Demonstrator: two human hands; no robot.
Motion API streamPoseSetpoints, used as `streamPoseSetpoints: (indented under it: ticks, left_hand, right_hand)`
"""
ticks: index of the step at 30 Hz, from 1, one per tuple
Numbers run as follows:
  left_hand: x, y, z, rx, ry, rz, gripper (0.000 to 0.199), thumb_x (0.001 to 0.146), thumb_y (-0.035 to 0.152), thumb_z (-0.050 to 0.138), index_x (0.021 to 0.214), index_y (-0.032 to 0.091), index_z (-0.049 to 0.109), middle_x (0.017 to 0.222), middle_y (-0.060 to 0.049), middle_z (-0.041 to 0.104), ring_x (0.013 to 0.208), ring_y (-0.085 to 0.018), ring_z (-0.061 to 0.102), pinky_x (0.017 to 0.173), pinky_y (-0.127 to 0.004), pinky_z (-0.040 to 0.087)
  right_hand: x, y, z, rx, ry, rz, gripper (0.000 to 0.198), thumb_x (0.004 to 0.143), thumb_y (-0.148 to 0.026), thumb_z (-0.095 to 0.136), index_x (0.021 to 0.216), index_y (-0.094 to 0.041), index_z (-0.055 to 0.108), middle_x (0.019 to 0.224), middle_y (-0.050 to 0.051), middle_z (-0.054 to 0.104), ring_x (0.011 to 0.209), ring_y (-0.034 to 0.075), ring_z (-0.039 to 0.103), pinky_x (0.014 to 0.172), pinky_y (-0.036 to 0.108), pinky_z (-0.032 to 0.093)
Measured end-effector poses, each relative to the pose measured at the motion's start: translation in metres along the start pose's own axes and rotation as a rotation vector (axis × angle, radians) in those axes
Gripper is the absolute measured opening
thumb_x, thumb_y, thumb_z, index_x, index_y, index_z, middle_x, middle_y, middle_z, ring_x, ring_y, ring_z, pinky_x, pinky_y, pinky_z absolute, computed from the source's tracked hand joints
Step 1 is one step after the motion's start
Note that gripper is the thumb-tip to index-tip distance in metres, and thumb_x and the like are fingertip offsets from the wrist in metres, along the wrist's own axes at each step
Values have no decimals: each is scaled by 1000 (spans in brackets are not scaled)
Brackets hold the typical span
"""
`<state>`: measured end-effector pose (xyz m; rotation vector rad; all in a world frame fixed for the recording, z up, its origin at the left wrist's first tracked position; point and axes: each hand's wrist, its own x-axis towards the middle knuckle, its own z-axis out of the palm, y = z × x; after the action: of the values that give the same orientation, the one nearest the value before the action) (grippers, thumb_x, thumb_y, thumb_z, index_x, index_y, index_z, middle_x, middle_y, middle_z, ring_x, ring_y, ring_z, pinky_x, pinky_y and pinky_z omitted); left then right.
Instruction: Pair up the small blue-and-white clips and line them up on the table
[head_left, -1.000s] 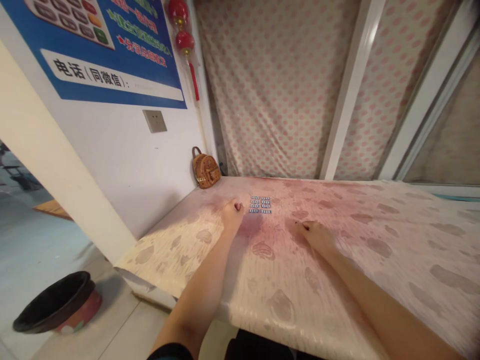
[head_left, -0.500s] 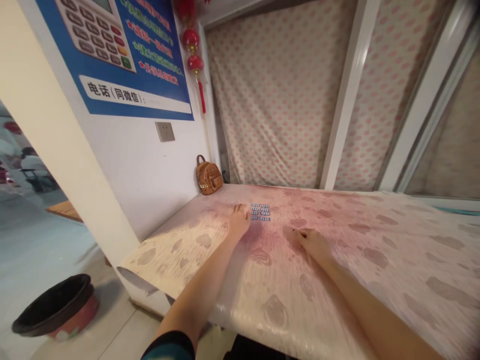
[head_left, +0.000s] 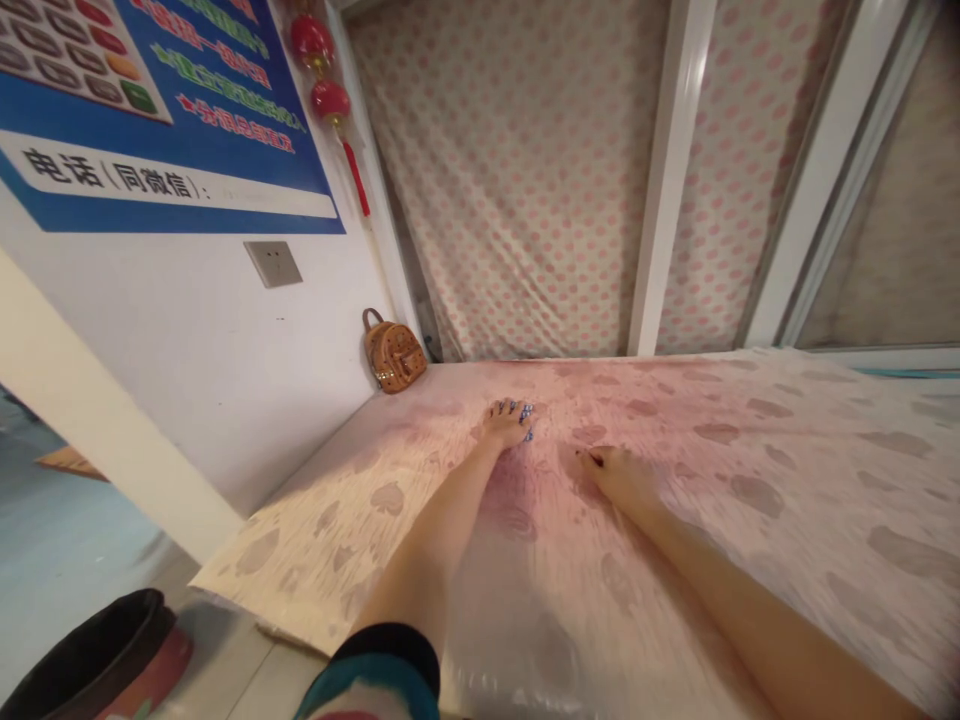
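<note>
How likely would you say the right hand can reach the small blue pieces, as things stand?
Probably yes: only tablecloth shows between the right hand and the nearest small blue pieces, though the left hand, fingers right at them, could obstruct.

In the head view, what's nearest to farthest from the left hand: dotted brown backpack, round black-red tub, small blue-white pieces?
1. Small blue-white pieces: partly covered by the left hand.
2. Dotted brown backpack: farther back, leftward.
3. Round black-red tub: picture's lower left.

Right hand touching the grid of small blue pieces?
Apart. The head view shows a strip of tablecloth between the right hand and the visible right edge of the blue pieces.
</note>
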<state>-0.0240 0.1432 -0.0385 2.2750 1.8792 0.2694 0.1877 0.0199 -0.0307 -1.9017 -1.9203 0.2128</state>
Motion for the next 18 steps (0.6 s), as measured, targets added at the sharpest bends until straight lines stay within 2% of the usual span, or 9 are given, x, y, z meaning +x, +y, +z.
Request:
streamPoseSetpoints:
  ticks: [5,11,15,18]
  left_hand:
    - [-37,13,-2,60,-91,171,68,98,59,20,158,28,23,167,-4,12,154,-29,8,123,-50,7]
    - [-115,27,-8,44,-108,386,67,99,63,12,158,32,22,167,-1,13,154,-26,9,124,-49,8]
    - [-169,28,-14,28,-125,446,67,98,65,13,158,35,18,167,2,12,154,-25,8,125,-50,9]
    - [-195,22,-23,15,-136,469,66,98,67,18,158,40,17,167,5,8,154,-25,10,125,-50,11]
  right_hand:
    - [0,-2,-2,3,-14,9,35,95,-40,51,79,-20,75,88,12,75,80,24,66,61,30,31]
    - [-2,-5,-8,9,-46,-2,37,96,-38,47,95,-18,78,98,15,76,92,29,69,68,31,41]
    - [-2,-5,-8,27,-47,-5,37,95,-36,47,99,-16,77,103,17,75,96,31,70,75,33,45]
    - [-1,-5,-8,61,-44,-2,36,94,-35,49,101,-14,77,103,19,75,97,32,70,78,36,46]
